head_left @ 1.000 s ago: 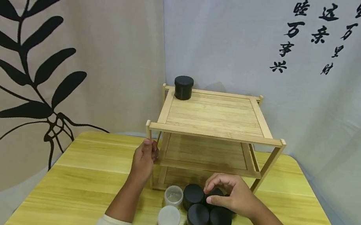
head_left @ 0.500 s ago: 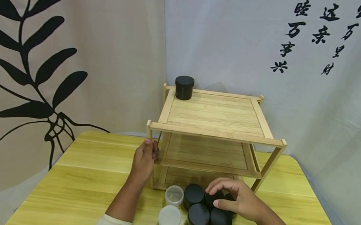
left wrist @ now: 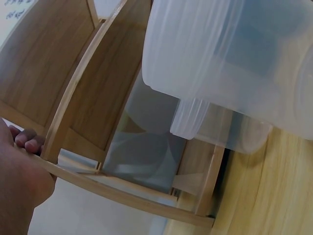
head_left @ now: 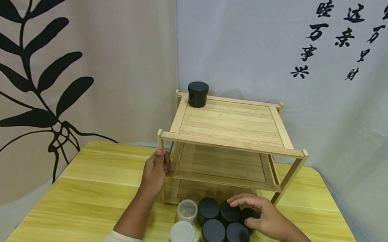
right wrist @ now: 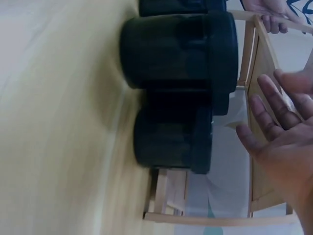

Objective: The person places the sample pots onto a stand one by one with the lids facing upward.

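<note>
My left hand (head_left: pixel 154 174) grips the front left leg of a three-tier wooden rack (head_left: pixel 232 145); the left wrist view shows its curled fingers (left wrist: pixel 30 140) at the rack's side. Several black lidded jars (head_left: pixel 213 232) stand clustered before the rack. Above the rightmost ones hovers my right hand (head_left: pixel 264 218), fingers spread and nothing held. It partly covers the rear right jar (head_left: pixel 250 214). In the right wrist view, a gap shows between the fingers (right wrist: pixel 266 117) and the jars (right wrist: pixel 171 139). One black jar (head_left: pixel 197 95) sits at the top shelf's back left corner.
Two translucent white jars (head_left: pixel 182 235) stand left of the black cluster, one behind the other. They loom large in the left wrist view. The wooden table (head_left: pixel 96 199) meets hanging cloth (head_left: pixel 126 41) at the back. The middle shelf (head_left: pixel 225 163) lies under the top one.
My right hand has moved right across the black jars, from the rear middle one toward the rear right one, and its fingers have spread. The left hand stays on the rack leg.
</note>
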Demonstrator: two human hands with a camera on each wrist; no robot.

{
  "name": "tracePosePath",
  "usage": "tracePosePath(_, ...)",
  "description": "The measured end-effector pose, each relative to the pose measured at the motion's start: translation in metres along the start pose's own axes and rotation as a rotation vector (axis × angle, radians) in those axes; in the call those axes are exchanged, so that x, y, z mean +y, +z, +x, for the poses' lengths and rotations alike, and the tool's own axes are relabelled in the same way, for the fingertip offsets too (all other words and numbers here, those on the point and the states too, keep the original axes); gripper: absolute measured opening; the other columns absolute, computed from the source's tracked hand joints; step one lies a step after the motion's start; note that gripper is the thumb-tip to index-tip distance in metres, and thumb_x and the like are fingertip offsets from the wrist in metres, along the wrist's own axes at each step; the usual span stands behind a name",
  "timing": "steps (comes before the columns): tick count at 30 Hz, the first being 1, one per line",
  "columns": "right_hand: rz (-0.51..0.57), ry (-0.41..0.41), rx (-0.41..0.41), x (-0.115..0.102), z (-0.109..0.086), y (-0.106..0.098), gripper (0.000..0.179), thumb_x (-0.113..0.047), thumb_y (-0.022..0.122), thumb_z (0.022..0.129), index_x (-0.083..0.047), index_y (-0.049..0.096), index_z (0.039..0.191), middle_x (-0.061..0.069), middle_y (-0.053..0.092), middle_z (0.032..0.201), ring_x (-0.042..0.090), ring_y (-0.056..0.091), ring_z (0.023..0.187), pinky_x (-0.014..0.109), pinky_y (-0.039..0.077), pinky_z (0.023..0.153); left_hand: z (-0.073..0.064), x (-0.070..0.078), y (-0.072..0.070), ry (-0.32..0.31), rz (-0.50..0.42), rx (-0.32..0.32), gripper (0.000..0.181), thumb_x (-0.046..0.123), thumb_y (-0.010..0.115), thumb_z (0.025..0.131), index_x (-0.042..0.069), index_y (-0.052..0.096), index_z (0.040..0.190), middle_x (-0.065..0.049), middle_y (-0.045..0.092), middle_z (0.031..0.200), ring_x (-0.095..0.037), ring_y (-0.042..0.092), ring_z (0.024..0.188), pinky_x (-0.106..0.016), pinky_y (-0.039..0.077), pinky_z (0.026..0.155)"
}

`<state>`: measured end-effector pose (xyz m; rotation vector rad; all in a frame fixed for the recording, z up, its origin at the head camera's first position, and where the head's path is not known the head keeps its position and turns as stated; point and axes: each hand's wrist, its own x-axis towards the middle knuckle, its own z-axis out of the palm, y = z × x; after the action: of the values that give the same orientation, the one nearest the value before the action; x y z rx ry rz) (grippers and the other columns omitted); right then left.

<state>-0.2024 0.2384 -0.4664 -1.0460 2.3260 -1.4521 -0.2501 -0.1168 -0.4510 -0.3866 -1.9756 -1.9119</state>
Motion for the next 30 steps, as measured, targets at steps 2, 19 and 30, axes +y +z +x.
tracePosePath(2,-0.013,0.022,0.007,0.003,-0.002,-0.001,0.056,0.017,0.058,0.085,0.002,0.067,0.139,0.022,0.066,0.146,-0.004,0.057,0.136,0.036,0.049,0.111,0.000,0.000,0.000,0.001,0.002,0.000,0.078,0.070,0.020,0.109,-0.003,0.040,0.089,0.000,0.034,0.074,-0.009,0.030,0.064,-0.023,0.028,0.062)
tracePosePath(19,-0.042,0.163,0.000,0.015,-0.011,-0.008,0.094,0.015,0.071,0.081,-0.008,0.038,0.166,0.029,0.032,0.172,0.060,0.024,0.159,0.083,0.022,0.121,0.000,-0.002,0.000,-0.055,-0.007,0.010,0.068,0.067,0.020,0.110,0.006,0.042,0.091,-0.001,0.034,0.075,-0.009,0.032,0.066,-0.024,0.030,0.064)
tracePosePath(30,-0.022,0.233,-0.026,0.026,-0.013,-0.008,0.110,0.007,0.078,0.078,-0.003,0.021,0.172,0.034,0.025,0.173,0.063,0.023,0.159,0.080,0.031,0.117,-0.001,0.001,0.000,-0.067,-0.022,0.013,0.070,0.069,0.021,0.108,0.005,0.043,0.092,-0.003,0.034,0.077,-0.010,0.032,0.067,-0.024,0.030,0.065)
